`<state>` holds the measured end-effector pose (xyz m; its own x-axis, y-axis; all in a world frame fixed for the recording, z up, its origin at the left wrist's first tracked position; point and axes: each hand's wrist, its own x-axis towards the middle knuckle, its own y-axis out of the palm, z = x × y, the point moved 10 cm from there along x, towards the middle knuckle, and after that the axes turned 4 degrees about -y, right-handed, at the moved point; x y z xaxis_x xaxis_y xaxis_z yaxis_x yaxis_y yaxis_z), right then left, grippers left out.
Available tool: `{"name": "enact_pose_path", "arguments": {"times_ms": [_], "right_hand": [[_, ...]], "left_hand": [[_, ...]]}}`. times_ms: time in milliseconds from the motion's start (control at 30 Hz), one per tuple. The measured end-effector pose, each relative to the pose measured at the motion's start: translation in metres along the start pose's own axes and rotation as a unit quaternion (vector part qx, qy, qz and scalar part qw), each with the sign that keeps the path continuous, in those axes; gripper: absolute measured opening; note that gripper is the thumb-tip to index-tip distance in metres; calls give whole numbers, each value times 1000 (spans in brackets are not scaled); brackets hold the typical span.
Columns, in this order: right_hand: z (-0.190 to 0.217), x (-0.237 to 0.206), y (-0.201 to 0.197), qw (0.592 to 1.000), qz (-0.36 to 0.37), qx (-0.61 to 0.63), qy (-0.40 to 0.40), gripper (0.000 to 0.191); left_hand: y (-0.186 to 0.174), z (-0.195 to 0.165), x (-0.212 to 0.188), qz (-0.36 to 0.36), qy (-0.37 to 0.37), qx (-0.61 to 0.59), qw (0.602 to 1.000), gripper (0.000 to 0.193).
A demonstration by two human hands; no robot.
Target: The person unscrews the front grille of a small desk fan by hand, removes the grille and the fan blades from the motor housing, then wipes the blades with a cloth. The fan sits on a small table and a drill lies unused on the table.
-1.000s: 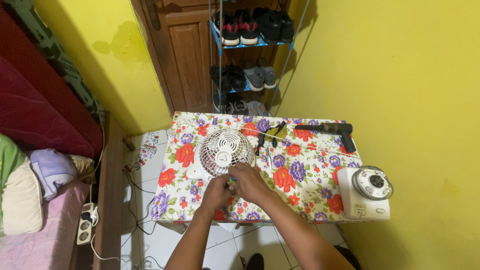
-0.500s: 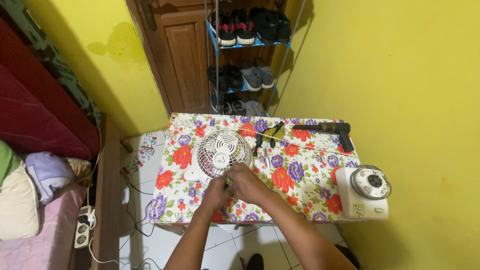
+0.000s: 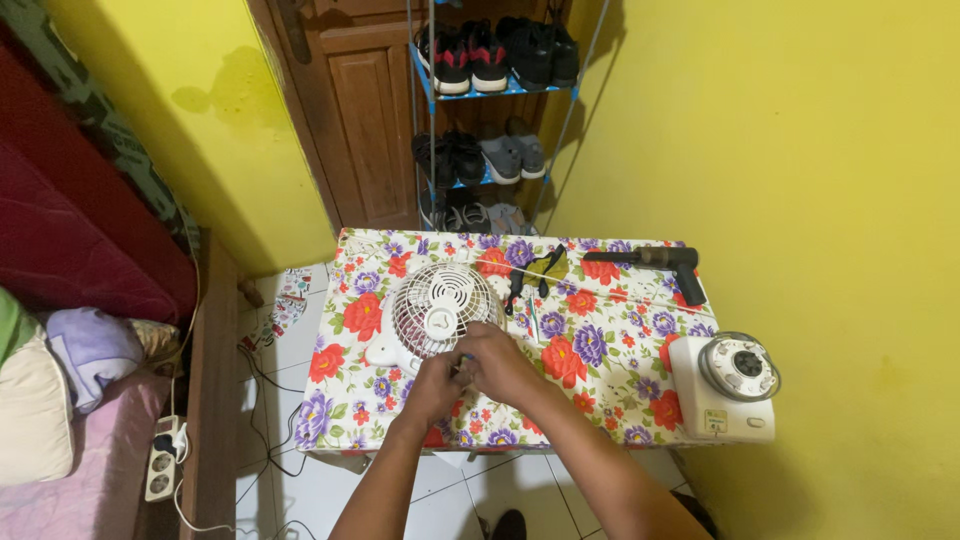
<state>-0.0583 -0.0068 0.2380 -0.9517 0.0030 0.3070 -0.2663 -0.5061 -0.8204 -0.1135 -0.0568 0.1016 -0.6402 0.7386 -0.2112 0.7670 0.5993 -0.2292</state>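
A small white fan [image 3: 437, 308] with a round grille lies face up on a table covered by a floral cloth [image 3: 600, 360]. Both my hands meet at the fan's near edge. My left hand [image 3: 432, 385] and my right hand [image 3: 500, 362] are curled together, fingers touching the fan's rim; whatever small part they pinch is hidden between them. Black pliers [image 3: 528, 277] lie just beyond my right hand.
A black glue gun [image 3: 650, 261] lies at the table's far right. A white box with a round dial [image 3: 728, 388] stands at the near right corner. A shoe rack [image 3: 495, 110] and wooden door stand behind. A bed and power strip [image 3: 160, 462] are left.
Both hands stay together at the fan's near edge, with only slight finger movement. The view has shifted a little.
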Motion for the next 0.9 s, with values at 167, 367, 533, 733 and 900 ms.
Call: {"name": "enact_pose_path", "arguments": {"times_ms": [167,367,533,733,900], "right_hand": [[-22,-3,-2,989,-9,-16,146,28],[-8,2,-7,996,-26,-2,81,17],[5,12,-8,1000,2,6,28,17],[-25,2,2,977,45,-48,205,30],[12,11,-8,1000,-20,4,-1,26]], "left_hand": [[-8,-10,-2,-29,16,42,999,13],[-13,-12,-2,-29,48,24,998,12],[-12,-4,3,-23,40,46,998,12],[-10,3,3,-12,17,-9,1000,13],[-7,4,5,-7,6,33,999,10]]}}
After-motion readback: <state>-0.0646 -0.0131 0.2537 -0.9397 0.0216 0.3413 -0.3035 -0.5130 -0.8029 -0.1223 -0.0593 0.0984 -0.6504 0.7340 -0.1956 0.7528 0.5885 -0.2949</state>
